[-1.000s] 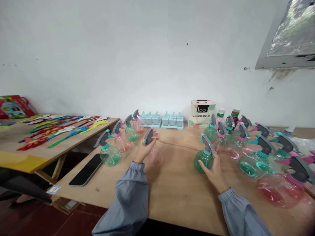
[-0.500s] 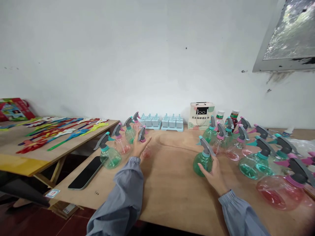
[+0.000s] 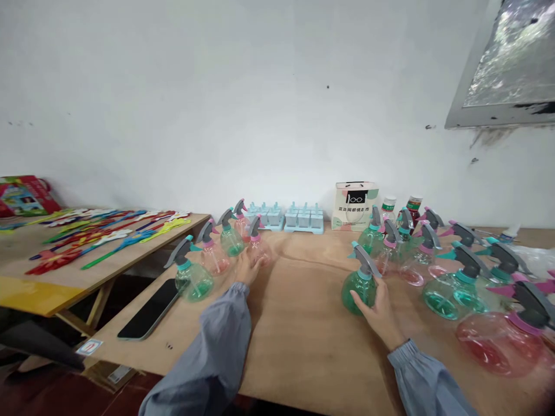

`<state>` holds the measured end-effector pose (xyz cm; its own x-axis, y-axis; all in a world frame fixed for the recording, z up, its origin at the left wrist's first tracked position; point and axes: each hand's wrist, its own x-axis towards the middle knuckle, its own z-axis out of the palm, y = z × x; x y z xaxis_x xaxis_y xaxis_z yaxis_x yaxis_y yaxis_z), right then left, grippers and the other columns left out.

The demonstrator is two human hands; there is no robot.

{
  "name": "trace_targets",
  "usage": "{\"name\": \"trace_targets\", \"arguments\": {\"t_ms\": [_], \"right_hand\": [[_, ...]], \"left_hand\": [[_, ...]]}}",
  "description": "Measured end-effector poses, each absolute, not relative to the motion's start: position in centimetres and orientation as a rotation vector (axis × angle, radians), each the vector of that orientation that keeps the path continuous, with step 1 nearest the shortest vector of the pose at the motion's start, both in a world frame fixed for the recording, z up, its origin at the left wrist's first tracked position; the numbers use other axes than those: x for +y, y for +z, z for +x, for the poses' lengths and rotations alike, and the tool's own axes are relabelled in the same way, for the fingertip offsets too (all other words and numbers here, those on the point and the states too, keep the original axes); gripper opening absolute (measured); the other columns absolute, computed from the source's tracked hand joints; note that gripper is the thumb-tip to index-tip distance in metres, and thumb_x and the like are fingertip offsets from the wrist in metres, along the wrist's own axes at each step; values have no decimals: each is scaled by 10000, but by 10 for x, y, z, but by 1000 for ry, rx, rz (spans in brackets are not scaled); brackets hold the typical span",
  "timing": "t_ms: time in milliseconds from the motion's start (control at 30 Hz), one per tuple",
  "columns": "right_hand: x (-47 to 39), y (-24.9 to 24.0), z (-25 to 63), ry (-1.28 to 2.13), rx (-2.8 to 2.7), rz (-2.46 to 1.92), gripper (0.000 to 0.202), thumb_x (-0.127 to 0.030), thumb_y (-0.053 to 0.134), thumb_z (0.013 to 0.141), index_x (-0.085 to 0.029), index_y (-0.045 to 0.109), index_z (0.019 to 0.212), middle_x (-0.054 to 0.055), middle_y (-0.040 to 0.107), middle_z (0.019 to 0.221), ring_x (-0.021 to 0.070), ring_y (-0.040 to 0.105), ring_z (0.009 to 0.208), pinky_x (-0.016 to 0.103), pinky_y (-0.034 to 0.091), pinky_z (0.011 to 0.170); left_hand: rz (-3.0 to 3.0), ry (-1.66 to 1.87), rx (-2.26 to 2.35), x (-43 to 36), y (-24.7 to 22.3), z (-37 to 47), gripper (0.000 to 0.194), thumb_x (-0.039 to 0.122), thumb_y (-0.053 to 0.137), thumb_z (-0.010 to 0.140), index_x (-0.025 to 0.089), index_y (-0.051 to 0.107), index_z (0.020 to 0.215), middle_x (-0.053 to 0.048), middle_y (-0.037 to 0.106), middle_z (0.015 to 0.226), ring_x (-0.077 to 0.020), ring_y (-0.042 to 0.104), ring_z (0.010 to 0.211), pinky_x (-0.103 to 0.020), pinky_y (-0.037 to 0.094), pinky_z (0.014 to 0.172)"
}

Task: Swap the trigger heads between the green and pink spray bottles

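A clear pink spray bottle (image 3: 260, 252) stands upright left of the middle. My left hand (image 3: 245, 269) is curled against its lower near side, the thumb toward the front; the other fingers are partly hidden. On the right, my right hand (image 3: 378, 309) grips a green spray bottle (image 3: 355, 290) by its round body, thumb on the near side. This bottle has a grey trigger and a turquoise collar. Beside my left hand stand another green spray bottle (image 3: 195, 283), a pink one (image 3: 214, 258) and others behind them.
Several more pink and green spray bottles crowd the right side, including a large pink one (image 3: 494, 341). Ice-pop moulds (image 3: 303, 218) and a paper bag (image 3: 354, 208) stand by the wall. A phone (image 3: 150, 309) lies left. Colourful flower-shaped items (image 3: 125, 240) cover the side table.
The pink bottle has shifted slightly away from me, and my left hand has slid from its neck down to its lower body. My right hand and its green bottle stay nearly in place.
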<state>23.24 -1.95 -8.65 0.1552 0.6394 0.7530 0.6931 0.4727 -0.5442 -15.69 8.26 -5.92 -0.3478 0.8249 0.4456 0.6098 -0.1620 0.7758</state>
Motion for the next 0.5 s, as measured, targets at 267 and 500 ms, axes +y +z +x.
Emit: {"name": "trace_targets", "arguments": {"t_ms": [267,500], "right_hand": [[-22,-91,231,-29,-1501,-1234,558,-513,608,873,-193,438,1298,124,549,1170,303,562,1111,532,487,946],[-22,-91,225,-4,-1459,-1223,569,-513,606,871,-208,428,1317,133,565,1222,312,575,1147,536,493,965]], "left_hand": [[1471,1169,2243,162,-17,-143,767,403,629,858,158,264,1487,-263,344,1515,-392,405,1392,-522,386,1070],[1458,1135,2293,190,-16,-140,716,419,612,876,146,299,1460,-268,361,1506,-381,402,1396,-483,398,1054]]}}
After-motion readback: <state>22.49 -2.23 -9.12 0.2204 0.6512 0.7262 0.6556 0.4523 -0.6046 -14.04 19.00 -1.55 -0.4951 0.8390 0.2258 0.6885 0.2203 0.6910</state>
